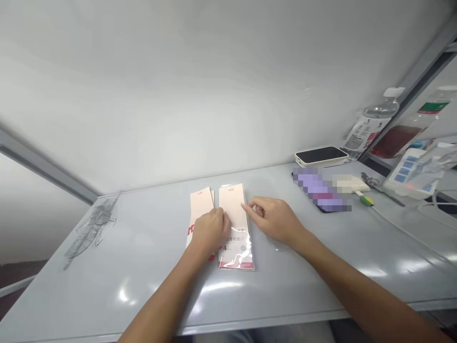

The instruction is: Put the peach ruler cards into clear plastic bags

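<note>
The packet (235, 255) points lengthwise away between left hand (211, 229) and right hand (274, 218). Both curl their fingers; grip unclear.

Pale card packet (235, 219), seemingly plastic-sleeved, lies flat beside similar cards (200, 205)

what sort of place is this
Probably a work desk or packing bench in a partitioned bay, though that isn't certain: a glossy light-grey tabletop backs onto an upright white panel, and slim cream-and-red printed packets lie on it.
</note>
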A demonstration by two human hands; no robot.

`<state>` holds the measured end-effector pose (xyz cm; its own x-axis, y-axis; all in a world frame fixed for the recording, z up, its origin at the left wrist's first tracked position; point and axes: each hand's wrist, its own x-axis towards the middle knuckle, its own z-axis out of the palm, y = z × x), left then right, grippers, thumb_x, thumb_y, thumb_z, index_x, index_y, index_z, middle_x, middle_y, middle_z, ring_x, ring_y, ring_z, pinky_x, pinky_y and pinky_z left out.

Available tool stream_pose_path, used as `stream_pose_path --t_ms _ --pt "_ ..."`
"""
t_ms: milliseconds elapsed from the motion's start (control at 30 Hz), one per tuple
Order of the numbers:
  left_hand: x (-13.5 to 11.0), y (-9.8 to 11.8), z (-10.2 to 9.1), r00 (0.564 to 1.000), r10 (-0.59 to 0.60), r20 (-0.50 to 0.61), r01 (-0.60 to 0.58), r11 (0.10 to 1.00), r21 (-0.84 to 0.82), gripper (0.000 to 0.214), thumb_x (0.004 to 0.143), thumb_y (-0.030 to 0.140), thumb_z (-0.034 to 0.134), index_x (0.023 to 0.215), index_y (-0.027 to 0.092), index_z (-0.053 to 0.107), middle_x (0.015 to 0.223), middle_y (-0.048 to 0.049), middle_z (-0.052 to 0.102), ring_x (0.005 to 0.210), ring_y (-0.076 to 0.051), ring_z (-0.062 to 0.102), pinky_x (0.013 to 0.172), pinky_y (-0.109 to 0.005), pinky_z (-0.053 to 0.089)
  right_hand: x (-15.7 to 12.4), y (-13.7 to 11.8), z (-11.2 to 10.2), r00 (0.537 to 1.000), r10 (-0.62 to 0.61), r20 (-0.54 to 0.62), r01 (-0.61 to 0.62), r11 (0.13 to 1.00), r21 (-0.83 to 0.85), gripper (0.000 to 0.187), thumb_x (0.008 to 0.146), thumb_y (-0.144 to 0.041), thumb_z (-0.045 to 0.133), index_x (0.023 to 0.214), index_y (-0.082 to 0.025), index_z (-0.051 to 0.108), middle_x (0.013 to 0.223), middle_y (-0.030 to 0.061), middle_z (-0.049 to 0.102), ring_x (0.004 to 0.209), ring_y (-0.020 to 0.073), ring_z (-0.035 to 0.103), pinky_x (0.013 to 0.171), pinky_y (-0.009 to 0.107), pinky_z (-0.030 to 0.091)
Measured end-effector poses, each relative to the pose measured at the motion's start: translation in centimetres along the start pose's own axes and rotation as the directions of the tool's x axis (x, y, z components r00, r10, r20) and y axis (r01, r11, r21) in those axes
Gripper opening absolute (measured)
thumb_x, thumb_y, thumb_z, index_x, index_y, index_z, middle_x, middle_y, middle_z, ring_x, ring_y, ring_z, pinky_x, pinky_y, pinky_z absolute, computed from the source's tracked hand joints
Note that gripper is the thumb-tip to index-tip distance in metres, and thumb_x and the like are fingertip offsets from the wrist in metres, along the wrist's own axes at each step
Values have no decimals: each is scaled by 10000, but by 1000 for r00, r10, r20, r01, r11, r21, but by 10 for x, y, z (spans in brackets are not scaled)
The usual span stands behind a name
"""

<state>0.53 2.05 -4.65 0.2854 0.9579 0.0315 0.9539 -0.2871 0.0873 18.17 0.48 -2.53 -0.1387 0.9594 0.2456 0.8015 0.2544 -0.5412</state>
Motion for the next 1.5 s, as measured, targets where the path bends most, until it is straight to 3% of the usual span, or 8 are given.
stream_pose_path --t_ms 167,367,800,1033,1133,1233,1333,1500 --pt "0 -3 -3 1000 -29 7 30 999 -37 245 873 236 212 769 191 429 674 -24 553 540 -143 503 466 -251 250 -2 -4 7 988 131 80 -136 989 63 385 791 -566 376 787 -225 554 643 -4 583 577 147 520 539 252 336" --pt "-2 7 8 996 -1 85 0 1000 9 237 860 298 258 788 182 452 727 -44 566 567 -171 537 457 -252 265 -9 -7 25 961 22 276 -58 991 123 353 844 -433 338 669 -206 544 639 11 599 603 152 526 524 248 318" --pt "1 5 11 998 -25 65 23 999 28 178 799 157 331 693 159 475 645 -51 545 535 -170 520 467 -260 278 -3 -3 15 975 78 210 -117 976 182 324 836 -389 356 745 -224 620 704 -3 640 612 142 535 541 248 349" --pt "-1 -5 -1 987 27 -156 -45 993 -112 211 828 219 334 631 184 400 610 2 487 494 -101 414 474 -236 268 -1 -1 16 979 193 58 -198 975 98 394 767 -525 437 998 -235 570 936 35 624 665 163 564 589 283 399" --pt "-3 -6 1 923 124 -364 -222 945 -241 215 825 232 360 614 189 370 574 25 433 484 -84 364 469 -220 274 -1 -2 16 966 162 203 -221 922 317 420 727 -547 495 953 -207 595 884 51 640 688 182 587 582 282 427" --pt "-6 -2 5 883 185 -432 -332 896 -294 222 829 239 369 613 190 365 569 36 411 473 -74 341 455 -209 275 -2 -5 19 915 -3 404 -266 748 608 352 754 -496 498 812 -174 629 763 47 655 712 196 606 583 275 453" --pt "-6 2 8 884 154 -442 -322 886 -334 167 832 250 383 680 188 410 609 27 451 503 -80 393 470 -208 316 -3 -5 24 911 -23 412 -303 638 708 328 761 -458 512 796 -155 631 766 57 657 732 210 613 609 296 469" --pt "-5 3 8 840 154 -520 -329 907 -264 141 844 244 400 890 187 520 794 -35 571 678 -121 535 597 -240 421 -3 -4 28 932 86 352 -329 608 723 316 765 -435 505 759 -143 624 710 59 638 676 200 600 573 289 462"
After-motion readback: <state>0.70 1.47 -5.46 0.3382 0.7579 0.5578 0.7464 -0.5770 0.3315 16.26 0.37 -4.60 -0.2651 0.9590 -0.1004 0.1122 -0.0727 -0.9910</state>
